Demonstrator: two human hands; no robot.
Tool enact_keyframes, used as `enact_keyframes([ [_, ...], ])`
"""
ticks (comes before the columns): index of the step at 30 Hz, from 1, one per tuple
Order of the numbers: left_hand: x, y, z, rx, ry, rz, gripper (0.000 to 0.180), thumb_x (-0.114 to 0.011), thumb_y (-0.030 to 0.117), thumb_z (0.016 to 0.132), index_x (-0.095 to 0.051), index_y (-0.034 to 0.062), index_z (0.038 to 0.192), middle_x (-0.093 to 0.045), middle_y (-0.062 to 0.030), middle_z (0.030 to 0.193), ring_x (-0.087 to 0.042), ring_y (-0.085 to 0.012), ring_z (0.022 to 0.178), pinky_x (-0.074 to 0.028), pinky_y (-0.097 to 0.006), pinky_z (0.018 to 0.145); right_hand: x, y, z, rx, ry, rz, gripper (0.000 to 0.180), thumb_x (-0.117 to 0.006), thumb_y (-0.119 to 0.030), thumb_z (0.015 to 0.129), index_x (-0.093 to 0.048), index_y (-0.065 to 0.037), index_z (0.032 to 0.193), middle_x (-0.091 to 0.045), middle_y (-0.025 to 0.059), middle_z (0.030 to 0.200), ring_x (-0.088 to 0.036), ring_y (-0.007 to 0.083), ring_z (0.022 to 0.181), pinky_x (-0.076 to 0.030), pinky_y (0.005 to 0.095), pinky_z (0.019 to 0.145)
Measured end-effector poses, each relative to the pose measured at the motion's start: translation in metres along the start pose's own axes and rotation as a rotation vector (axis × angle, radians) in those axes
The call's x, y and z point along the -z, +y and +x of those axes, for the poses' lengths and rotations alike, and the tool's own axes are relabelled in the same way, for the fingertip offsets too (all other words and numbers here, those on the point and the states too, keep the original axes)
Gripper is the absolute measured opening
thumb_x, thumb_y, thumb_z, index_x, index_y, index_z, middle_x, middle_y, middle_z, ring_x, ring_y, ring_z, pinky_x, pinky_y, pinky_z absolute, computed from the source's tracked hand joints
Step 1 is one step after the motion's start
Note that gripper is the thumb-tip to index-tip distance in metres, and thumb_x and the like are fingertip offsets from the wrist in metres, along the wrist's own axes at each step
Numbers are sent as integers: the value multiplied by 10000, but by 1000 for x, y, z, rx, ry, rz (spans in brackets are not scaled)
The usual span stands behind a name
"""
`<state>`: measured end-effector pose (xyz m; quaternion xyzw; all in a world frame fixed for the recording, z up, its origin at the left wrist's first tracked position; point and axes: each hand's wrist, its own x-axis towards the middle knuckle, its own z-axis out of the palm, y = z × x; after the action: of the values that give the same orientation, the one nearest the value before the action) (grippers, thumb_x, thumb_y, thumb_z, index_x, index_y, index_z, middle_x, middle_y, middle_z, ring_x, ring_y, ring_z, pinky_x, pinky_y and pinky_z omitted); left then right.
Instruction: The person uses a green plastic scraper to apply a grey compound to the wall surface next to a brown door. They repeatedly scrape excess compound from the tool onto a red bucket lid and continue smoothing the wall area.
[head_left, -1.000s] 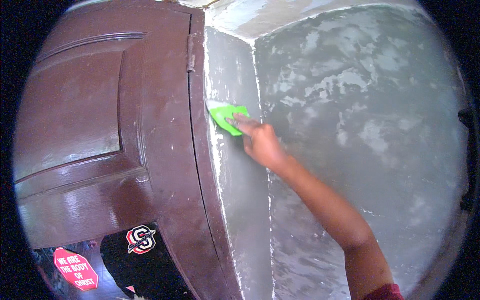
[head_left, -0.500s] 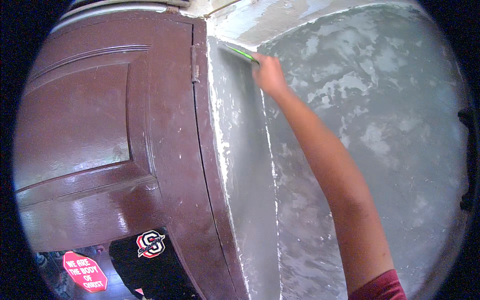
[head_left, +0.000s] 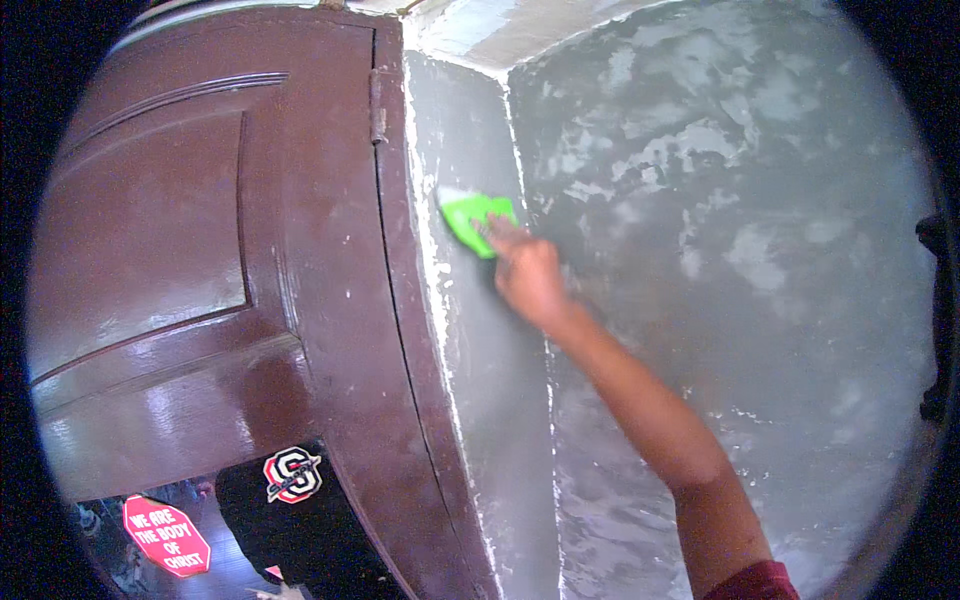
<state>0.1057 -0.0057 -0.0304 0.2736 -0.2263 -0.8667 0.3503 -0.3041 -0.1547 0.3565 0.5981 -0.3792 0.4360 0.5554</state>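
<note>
My right hand (head_left: 528, 275) reaches up from the lower right and grips a bright green flat scraper (head_left: 472, 220). The scraper's blade lies against the narrow grey wall strip (head_left: 480, 340) beside the door frame, about a third of the way down the picture. My forearm crosses the corner where this strip meets the wide grey wall (head_left: 720, 240). My left hand is out of the picture.
A dark brown panelled door (head_left: 200, 260) fills the left, its hinge (head_left: 377, 105) near the top. Stickers sit on a dark surface at the lower left (head_left: 165, 535). The patchy grey wall fills the right. A dark fitting (head_left: 935, 320) shows at the far right edge.
My right hand with the green scraper went up to the top of the narrow strip, then came back down to about its earlier height.
</note>
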Motion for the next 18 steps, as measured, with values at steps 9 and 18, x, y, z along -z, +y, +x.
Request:
enact_keyframes([
  [9, -22, 1, 6, 111, -136, 16, 236, -577, 287, 791, -486, 133, 945, -403, -34, 644, -378, -143, 443, -329, -260, 372, 71, -33, 9, -534, -118, -11, 302, -620, -66, 740, -582, 7, 1031, -643, 245, 811, -649, 398, 794, -514, 487, 755],
  [18, -8, -9, -5, 44, -145, -63, 331, -609, 297, 756, -478, 108, 996, -421, -38, 678, -367, -133, 459, -312, -234, 363, 12, -37, 66, -371, -192, -86, 268, -586, 3, 699, -582, 86, 954, -624, 296, 798, -629, 448, 782, -520, 493, 738],
])
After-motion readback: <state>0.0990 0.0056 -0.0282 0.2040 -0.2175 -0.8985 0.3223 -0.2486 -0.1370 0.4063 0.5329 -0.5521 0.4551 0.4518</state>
